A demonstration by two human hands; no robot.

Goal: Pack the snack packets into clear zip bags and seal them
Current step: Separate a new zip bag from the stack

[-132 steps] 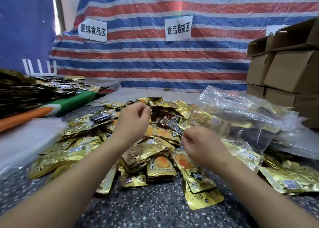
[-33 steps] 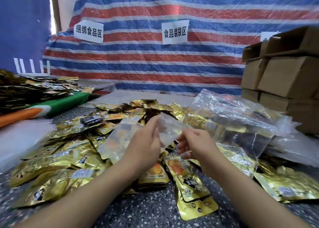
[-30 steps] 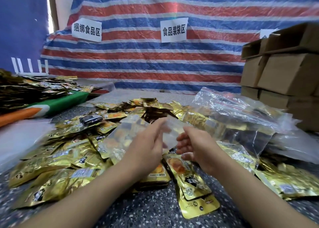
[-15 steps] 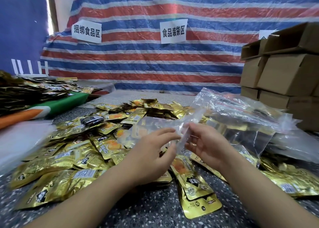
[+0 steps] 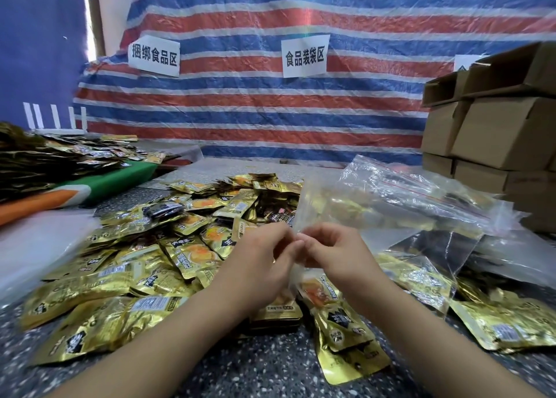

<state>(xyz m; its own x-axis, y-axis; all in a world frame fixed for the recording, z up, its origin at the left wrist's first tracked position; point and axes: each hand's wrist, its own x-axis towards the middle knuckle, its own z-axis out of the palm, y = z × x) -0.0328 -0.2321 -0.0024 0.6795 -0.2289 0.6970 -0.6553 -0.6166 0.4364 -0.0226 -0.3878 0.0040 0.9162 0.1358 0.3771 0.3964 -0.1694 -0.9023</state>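
An empty clear zip bag [image 5: 323, 205] stands up between my hands over a heap of gold snack packets [image 5: 168, 247] on the speckled floor. My left hand [image 5: 264, 256] and my right hand [image 5: 334, 250] meet at its lower edge, both pinching the thin plastic with their fingertips. The bag rises up and to the right from the pinch. More gold packets [image 5: 340, 322] lie just below my wrists, and others [image 5: 508, 322] lie at the right.
A loose pile of clear zip bags [image 5: 421, 193] lies at the right, with stacked cardboard boxes [image 5: 496, 132] behind it. At the left are an orange-and-green mat [image 5: 99, 184] carrying dark packets and a white plastic sheet [image 5: 36, 247]. A striped tarp [image 5: 270, 111] hangs behind.
My hands picked up a clear zip bag and turned it about. In the last half second they came together and the bag swung from lying leftward to standing up on the right.
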